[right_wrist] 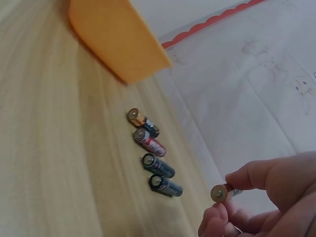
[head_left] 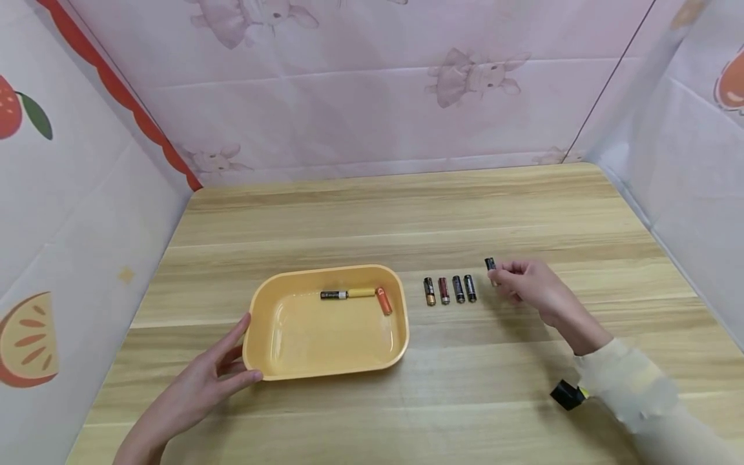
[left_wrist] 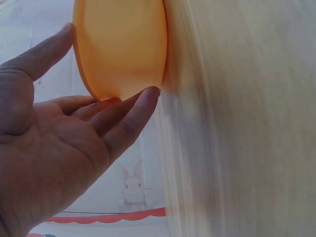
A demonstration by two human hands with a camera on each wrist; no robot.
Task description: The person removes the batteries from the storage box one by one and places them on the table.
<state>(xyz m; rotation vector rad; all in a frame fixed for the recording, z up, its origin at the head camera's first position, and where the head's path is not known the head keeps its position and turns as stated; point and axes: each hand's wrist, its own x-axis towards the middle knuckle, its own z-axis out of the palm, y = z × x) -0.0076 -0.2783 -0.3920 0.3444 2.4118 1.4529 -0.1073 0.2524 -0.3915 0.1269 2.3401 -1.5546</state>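
My right hand (head_left: 531, 287) pinches a small dark-labelled battery (head_left: 490, 263) above the table, right of the row. In the right wrist view this battery (right_wrist: 218, 193) points its round metal end at the camera. Several batteries lie side by side: a black and copper one (head_left: 429, 291), a red one (head_left: 444, 290) and dark ones (head_left: 459, 289). At the left end of a yellow plastic basin (head_left: 325, 373), my left hand (head_left: 200, 378) rests spread fingers and thumb against the outside. Inside the basin lie a black battery (head_left: 334, 295), a yellow one (head_left: 361, 292) and an orange one (head_left: 384, 301).
Everything stands on a wood-grain table (head_left: 372, 219). A patterned pink cloth wall (head_left: 360, 116) rises behind the far edge, with white printed walls at both sides. By the right sleeve there is a black object (head_left: 566, 395), partly hidden.
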